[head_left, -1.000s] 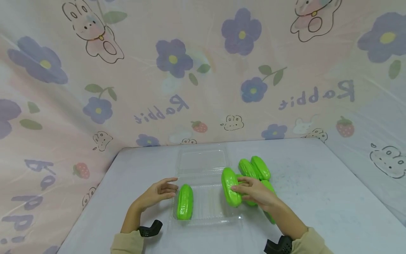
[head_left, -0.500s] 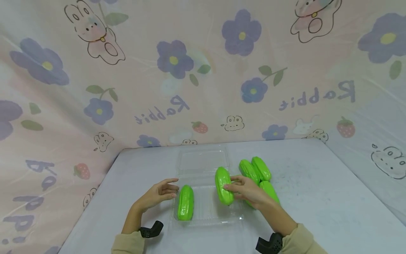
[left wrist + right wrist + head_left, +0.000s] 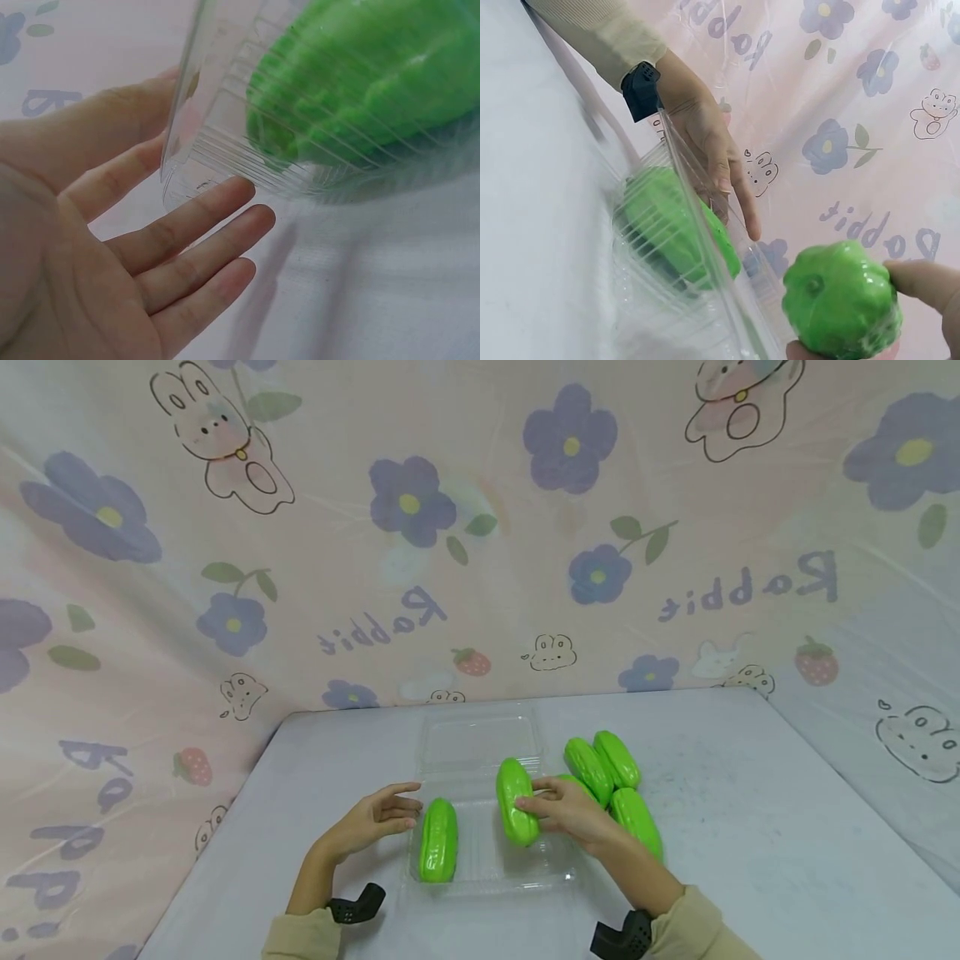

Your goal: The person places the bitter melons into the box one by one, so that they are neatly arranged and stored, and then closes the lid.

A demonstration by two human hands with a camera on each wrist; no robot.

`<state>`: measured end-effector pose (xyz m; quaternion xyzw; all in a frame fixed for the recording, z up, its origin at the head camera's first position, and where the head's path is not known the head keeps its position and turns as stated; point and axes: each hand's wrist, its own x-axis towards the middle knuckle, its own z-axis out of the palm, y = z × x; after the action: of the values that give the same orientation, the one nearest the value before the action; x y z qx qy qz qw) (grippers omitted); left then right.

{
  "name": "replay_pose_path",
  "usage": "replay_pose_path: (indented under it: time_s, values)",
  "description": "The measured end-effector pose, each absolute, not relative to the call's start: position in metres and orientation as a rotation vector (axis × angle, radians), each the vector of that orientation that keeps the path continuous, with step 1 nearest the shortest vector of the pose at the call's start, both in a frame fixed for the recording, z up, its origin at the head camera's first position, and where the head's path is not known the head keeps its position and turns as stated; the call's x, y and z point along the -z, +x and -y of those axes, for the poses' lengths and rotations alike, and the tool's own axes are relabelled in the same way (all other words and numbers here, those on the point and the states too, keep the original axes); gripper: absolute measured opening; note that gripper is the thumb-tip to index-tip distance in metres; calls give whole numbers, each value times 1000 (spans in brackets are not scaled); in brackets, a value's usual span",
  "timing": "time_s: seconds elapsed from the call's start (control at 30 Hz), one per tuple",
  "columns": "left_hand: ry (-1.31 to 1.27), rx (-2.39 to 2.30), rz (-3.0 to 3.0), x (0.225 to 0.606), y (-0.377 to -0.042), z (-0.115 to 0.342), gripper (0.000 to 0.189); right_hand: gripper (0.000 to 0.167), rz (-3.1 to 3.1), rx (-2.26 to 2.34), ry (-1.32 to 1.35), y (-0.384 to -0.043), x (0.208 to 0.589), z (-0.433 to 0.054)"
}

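Note:
My right hand (image 3: 572,817) grips a bright green bitter melon (image 3: 513,802) between thumb and fingers, above the right half of a clear plastic box (image 3: 480,852). In the right wrist view its lobed end (image 3: 832,296) faces the camera, with fingertips at either side. Another bitter melon (image 3: 438,841) lies lengthwise along the box's left side. My left hand (image 3: 372,818) is at the box's left edge, its fingers loosely extended and holding nothing. The left wrist view has those fingertips (image 3: 240,191) right at the clear ribbed wall.
Several more bitter melons (image 3: 636,818) lie grouped on the white table (image 3: 750,827) to the right of the box, one partly hidden by my right hand. The clear lid (image 3: 480,739) lies folded back behind the box. A patterned cloth (image 3: 495,568) hangs at the back and sides.
My right hand has carried the bitter melon leftward from beside the group to over the box. The left hand has stayed in place.

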<state>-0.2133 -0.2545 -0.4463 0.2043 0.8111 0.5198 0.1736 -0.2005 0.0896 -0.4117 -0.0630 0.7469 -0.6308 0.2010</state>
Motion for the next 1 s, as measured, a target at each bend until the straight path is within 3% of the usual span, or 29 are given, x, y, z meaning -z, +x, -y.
replay_pose_path:
  time_s: [1.0]
  values:
    - [569, -1446, -2333, 448, -214, 255, 63, 63, -2176, 1720, -104, -201, 424, -58]
